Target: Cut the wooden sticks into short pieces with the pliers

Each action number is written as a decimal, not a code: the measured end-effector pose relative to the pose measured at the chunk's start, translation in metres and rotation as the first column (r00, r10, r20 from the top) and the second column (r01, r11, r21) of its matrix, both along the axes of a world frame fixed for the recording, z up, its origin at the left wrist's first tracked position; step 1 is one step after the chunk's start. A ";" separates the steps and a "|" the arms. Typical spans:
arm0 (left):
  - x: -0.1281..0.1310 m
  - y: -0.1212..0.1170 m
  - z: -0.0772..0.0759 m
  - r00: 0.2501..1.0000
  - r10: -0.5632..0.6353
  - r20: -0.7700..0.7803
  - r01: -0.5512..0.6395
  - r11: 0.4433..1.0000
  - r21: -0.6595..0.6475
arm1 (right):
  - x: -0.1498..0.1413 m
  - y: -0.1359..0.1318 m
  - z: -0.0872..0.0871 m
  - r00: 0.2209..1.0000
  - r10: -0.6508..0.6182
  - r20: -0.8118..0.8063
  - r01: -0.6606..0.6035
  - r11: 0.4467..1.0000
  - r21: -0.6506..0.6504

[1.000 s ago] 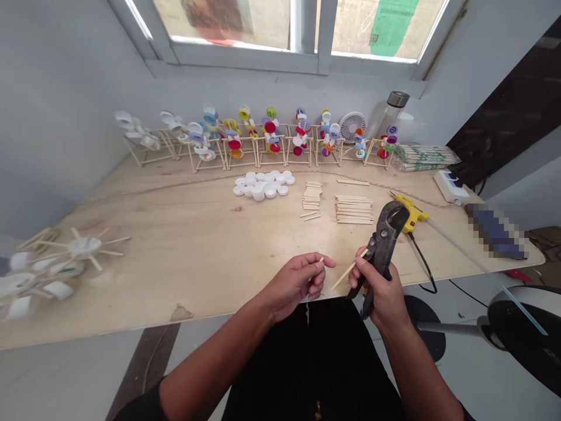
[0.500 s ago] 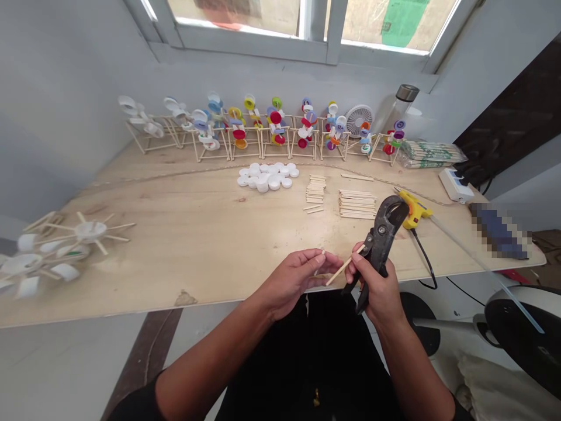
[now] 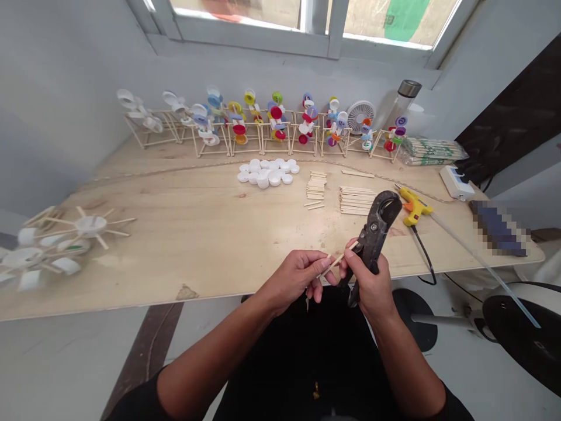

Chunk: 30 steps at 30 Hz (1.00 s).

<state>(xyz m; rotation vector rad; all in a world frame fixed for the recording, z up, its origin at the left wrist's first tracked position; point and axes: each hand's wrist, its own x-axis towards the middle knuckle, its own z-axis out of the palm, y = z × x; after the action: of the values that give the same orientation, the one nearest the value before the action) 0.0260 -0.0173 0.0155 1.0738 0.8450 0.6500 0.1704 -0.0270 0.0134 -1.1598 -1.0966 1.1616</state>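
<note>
My right hand is wrapped around a black pipe cutter, its jaw pointing up and away. The same hand's thumb and finger pinch a thin wooden stick, held at a slant beside the tool. My left hand is closed in a pinch at the stick's lower end. A short stick piece also shows at its fingertips, partly hidden. Just beyond lie a stack of longer cut sticks and a pile of shorter ones.
White bottle caps cluster mid-table. A yellow glue gun lies right, its cord over the front edge. Small stick-framed wheels with coloured caps line the wall. Spoked stick wheels lie left. A power strip sits at the right.
My hands have come together; my left fingers now meet the lower end of the stick. The cutter has shifted slightly left with my right hand.
</note>
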 end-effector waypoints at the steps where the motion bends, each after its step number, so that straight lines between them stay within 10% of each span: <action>1: 0.000 0.000 0.000 1.000 -0.005 0.007 0.005 1.000 -0.004 | 0.000 0.000 0.000 1.000 -0.001 -0.001 0.001 1.000 0.004; 30: 0.003 -0.002 0.001 0.998 -0.038 -0.041 0.040 0.998 0.041 | 0.003 -0.008 -0.003 0.999 -0.039 0.027 0.039 0.999 0.022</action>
<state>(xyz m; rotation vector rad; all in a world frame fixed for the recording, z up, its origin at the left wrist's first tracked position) 0.0288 -0.0191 0.0161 1.1414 0.8460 0.6177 0.1731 -0.0352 0.0108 -1.1782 -1.1000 1.1045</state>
